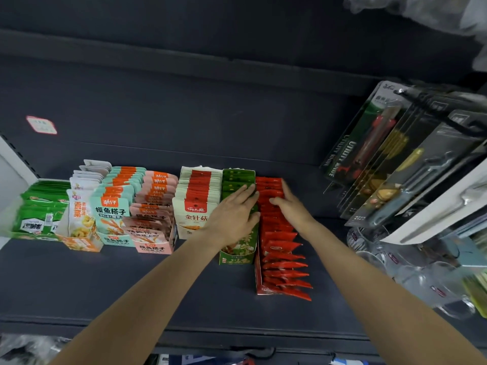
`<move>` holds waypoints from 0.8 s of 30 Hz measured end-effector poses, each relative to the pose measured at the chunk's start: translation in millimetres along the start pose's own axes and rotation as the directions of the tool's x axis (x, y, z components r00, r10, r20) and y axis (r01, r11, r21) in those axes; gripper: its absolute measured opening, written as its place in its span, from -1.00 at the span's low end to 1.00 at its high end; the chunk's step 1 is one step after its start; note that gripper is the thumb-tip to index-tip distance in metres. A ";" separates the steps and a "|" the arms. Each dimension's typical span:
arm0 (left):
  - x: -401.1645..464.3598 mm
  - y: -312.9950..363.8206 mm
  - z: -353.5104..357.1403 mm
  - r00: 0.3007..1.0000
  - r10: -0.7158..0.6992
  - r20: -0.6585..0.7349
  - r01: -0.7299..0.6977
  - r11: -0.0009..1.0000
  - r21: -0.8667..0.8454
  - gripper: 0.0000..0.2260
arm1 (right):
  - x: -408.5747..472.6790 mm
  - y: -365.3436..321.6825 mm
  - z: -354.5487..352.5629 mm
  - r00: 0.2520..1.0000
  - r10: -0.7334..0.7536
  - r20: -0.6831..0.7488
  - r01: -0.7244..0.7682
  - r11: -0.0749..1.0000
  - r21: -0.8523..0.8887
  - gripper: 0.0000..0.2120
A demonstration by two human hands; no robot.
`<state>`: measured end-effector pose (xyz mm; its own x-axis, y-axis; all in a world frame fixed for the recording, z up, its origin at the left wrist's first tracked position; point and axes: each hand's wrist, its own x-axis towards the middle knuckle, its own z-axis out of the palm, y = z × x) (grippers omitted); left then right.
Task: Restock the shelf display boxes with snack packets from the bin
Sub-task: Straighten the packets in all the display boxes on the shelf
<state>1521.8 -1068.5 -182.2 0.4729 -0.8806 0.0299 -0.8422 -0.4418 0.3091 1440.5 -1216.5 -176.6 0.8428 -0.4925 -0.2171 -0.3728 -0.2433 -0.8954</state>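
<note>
Shelf (79, 280), dark, centre frame: row of display boxes. Left hand (232, 214) lies flat, fingers straight, on green packets (238, 180). Right hand (288, 204) rests fingers extended on red packets (282, 256) in red box (259, 280), just beside. Packaged knives (374, 151) upper right.

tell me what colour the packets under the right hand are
Red, seen in the head view: the right hand rests on the row of red packets.
</note>
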 end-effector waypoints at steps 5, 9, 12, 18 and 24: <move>2.5 -1.0 -0.2 0.999 0.022 0.025 -0.022 1.000 -0.018 -0.49 | -1.7 -2.7 -14.6 0.994 0.042 0.097 -0.040 0.999 -0.023 -0.41; -9.8 10.5 1.5 0.984 0.101 -0.145 -0.118 0.986 -0.117 -0.56 | -13.3 0.9 -27.0 1.000 -0.010 -0.010 0.008 0.993 -0.115 -0.39; -34.1 28.5 1.4 0.979 0.188 -0.081 -0.201 0.956 -0.212 -0.47 | -41.0 18.8 -34.3 0.998 -0.060 0.000 0.060 0.992 -0.109 -0.45; -57.2 47.3 19.8 0.951 0.266 0.159 -0.265 0.964 -0.028 -0.07 | -80.1 44.5 -33.6 0.992 0.009 0.129 -0.017 0.998 0.056 -0.45; -44.5 43.9 19.1 0.995 0.093 -0.023 -0.095 0.978 -0.185 -0.52 | -92.6 51.3 -38.0 0.946 -0.021 0.322 0.021 1.000 0.004 -0.14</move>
<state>1458.8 -1051.9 -188.1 0.3985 -0.9137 0.0799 -0.8208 -0.3164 0.4756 1328.6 -1215.1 -187.7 0.9305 -0.1919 -0.3118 -0.3536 -0.2503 -0.9013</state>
